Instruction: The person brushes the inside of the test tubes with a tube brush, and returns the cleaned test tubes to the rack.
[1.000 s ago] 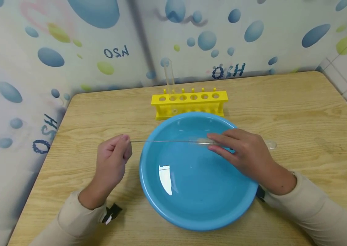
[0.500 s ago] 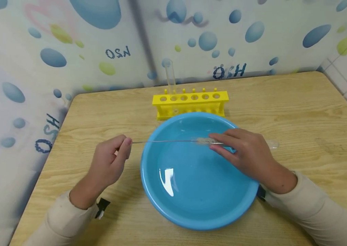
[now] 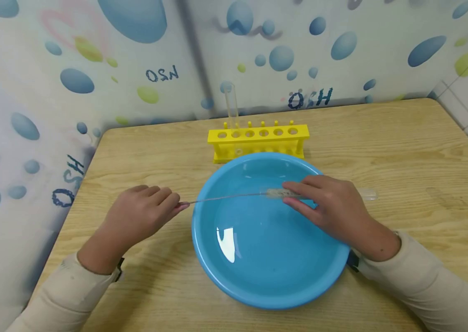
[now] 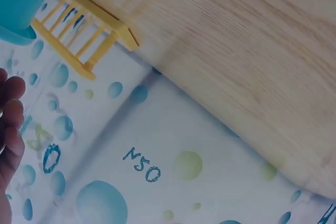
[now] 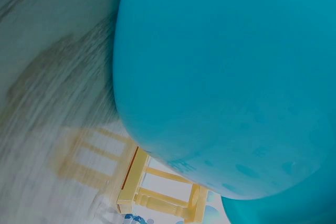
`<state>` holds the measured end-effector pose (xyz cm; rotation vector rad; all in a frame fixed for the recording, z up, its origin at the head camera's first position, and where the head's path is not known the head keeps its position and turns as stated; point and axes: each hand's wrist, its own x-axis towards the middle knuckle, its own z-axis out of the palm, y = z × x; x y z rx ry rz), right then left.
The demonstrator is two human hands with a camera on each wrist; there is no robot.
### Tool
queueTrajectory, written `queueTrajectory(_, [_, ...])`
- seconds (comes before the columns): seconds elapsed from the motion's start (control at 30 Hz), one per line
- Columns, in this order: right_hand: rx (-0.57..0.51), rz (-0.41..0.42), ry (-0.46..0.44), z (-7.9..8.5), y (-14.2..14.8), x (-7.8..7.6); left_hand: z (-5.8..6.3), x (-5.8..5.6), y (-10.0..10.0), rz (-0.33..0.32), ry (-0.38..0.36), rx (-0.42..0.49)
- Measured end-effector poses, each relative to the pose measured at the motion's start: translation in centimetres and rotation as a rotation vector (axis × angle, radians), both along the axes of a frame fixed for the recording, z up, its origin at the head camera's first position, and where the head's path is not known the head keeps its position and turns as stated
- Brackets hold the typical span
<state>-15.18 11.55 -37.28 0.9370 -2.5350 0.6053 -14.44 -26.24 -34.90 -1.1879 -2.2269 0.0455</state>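
Note:
My left hand (image 3: 143,214) grips the wire handle of a test tube brush (image 3: 234,196), left of the blue basin (image 3: 211,276). The brush's pale bristles (image 3: 275,193) show beside the right fingertips, over the basin. My right hand (image 3: 333,210) holds a clear test tube (image 3: 368,194) lying level, its rounded end sticking out to the right. The right fingers hide the tube's middle, and how far the bristles sit inside it is hard to tell. In the left wrist view, only left fingers (image 4: 11,114) show at the edge.
Behind the basin stands a yellow test tube rack (image 3: 259,133) with one upright clear test tube (image 3: 231,108) in it. The wooden table (image 3: 404,152) meets a wall sheet (image 3: 250,50) printed with blue and green spots.
My left hand has rolled over so its back faces up, and its forearm has swung left. The brush handle now slopes slightly down to the left. The right hand keeps nearly the same place.

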Motion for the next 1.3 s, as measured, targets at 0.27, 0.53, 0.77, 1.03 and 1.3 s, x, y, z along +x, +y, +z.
queueTrajectory(0.27, [0.028, 0.004, 0.002, 0.0, 0.1, -0.1, 0.3, 0.0, 0.3, -0.06, -0.024, -0.108])
queueTrajectory(0.53, [0.032, 0.02, 0.007, 0.0, 0.3, -0.1, 0.3, 0.3, 0.6, -0.056, -0.106, -0.06])
queueTrajectory(0.77, [-0.003, 0.043, 0.015, -0.2, 0.4, -0.2, 0.5, 1.0, 1.3, -0.022, -0.272, 0.002])
queueTrajectory(1.03, [-0.022, 0.06, 0.019, -0.3, 0.3, -0.2, 0.2, 1.1, 2.0, -0.014, -0.461, 0.062])
queueTrajectory(1.3, [-0.016, 0.045, 0.011, -0.2, 0.3, -0.1, 0.2, 0.9, 3.2, 0.01, -0.537, 0.077])
